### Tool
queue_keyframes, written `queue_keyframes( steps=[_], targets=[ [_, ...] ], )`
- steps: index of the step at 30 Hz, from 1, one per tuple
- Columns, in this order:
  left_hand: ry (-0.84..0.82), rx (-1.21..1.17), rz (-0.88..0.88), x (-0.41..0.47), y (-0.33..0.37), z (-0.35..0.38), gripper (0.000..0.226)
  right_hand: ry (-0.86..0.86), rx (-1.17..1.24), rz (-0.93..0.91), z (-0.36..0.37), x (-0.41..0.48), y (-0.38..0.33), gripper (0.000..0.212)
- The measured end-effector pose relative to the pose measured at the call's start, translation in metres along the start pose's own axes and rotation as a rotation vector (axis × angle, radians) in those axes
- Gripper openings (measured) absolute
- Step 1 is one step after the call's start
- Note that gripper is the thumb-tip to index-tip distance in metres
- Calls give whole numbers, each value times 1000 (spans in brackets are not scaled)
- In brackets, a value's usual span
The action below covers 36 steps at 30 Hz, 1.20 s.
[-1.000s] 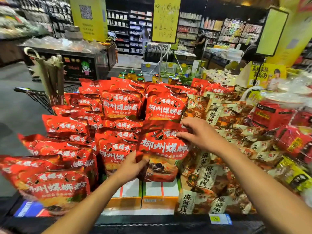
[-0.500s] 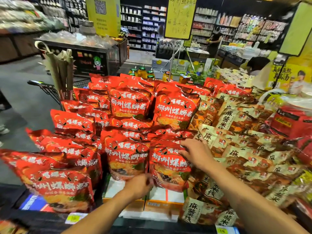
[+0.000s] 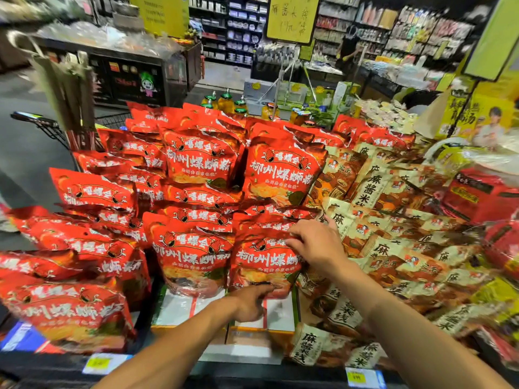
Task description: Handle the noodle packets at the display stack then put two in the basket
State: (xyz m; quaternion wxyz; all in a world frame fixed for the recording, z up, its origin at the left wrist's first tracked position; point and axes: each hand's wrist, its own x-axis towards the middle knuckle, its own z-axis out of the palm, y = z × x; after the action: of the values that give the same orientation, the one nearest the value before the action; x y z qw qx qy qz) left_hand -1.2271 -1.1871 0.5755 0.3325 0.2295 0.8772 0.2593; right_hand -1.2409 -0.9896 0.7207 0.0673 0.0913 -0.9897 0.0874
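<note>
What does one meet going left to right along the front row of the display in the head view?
Tilted red packet at the left edge → upright red packet → red packet between both hands, left hand at its bottom edge, right hand at its top → beige packets.

light: bright, even, overhead | blur: motion-smeared edges | distortion: wide-angle bowing | shadows: faint
</note>
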Motion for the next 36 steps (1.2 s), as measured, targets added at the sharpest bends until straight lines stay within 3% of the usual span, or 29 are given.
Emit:
queue_keyframes(
  steps=[3, 11, 15, 17, 20, 28, 32, 36],
  targets=[
    [-31, -68, 6, 5, -3, 0, 71, -48, -1, 43, 2, 1, 2, 25],
    [-100, -133, -39, 0, -3, -6, 60, -83, -10, 69, 4, -1, -2, 19],
    [-23, -113, -17, -20, -5, -10, 47, -73, -9, 78, 5, -5, -6, 18],
    [66, -37, 35, -38, -5, -17, 40, -61, -6, 76, 4, -8, -9, 18],
    [298, 181, 132, -69, -4, -32, 28, -50, 19, 71, -3, -13, -18, 40],
    [904, 496, 367, -142, 1, -80, 30, 99, 28, -17, -15, -17, -57, 50],
    [1029, 627, 231, -181, -11, -105, 52, 151, 24, -59, -19, -15, -98, 55],
    [1076, 591, 122, -230, -33, -121, 63, 190, -1, -106, -22, -13, -151, 65]
  ],
)
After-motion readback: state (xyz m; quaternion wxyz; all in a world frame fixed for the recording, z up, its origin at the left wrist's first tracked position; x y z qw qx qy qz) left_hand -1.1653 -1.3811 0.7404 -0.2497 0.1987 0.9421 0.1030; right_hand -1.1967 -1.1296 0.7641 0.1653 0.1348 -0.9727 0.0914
